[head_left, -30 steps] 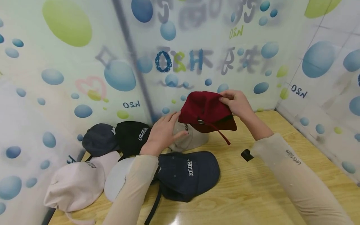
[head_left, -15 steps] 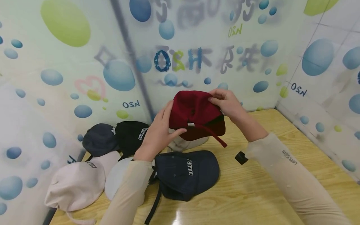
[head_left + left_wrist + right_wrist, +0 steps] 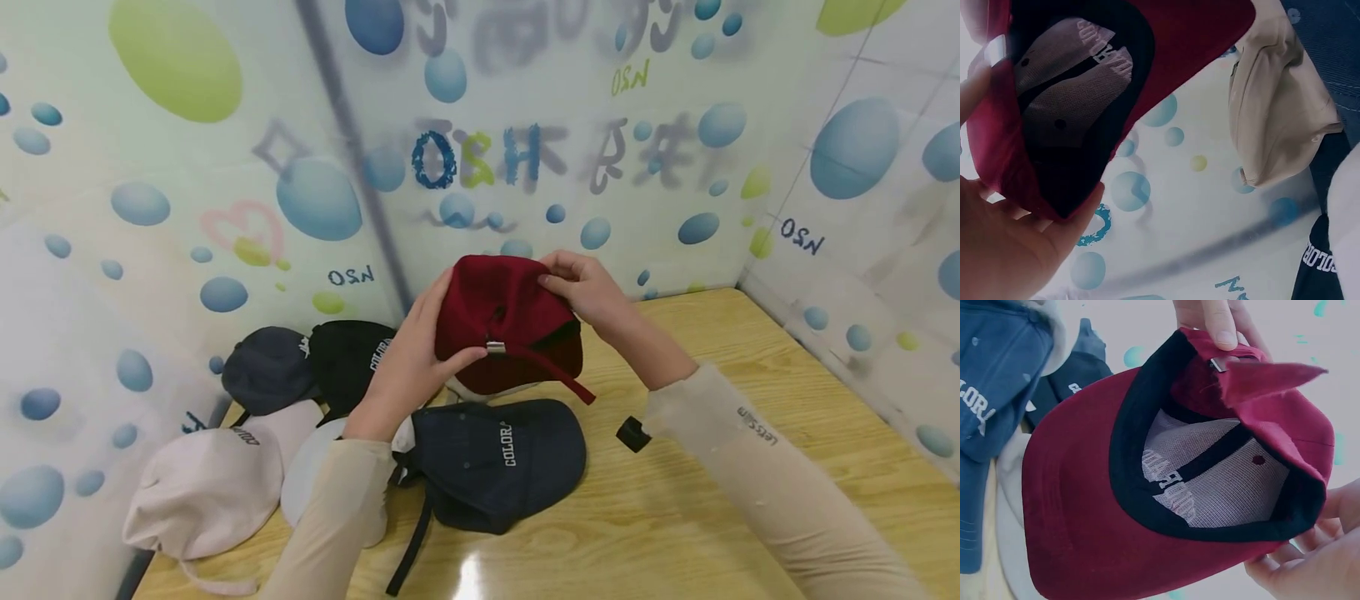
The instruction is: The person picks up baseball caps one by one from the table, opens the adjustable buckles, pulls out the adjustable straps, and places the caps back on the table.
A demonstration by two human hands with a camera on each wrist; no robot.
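Red cloth fills the space between the two hands: the red cap is held up in the air, above the table and behind the navy cap, largely hiding the beige cap in the head view. Its back faces the person, and the strap hangs loose from the metal buckle.

The left hand grips the cap's left side, thumb near the buckle and fingers round behind. The right hand pinches the cloth on the right side of the crown, thumb in front. Both holds are narrow, with soft fabric between thumb and fingers.

From below, the right wrist view shows the mesh lining and the brim, with the inside hollow and not crushed. Handling it well probably means keeping that shape: light, even pressure on each side, since a hard squeeze could dent the crown. The dangling strap seems the likeliest part to snag, so it is best kept clear of the fingers.

To the left, the black cap, pink cap and white cap lie close together; lowering the left forearm carelessly might disturb them.
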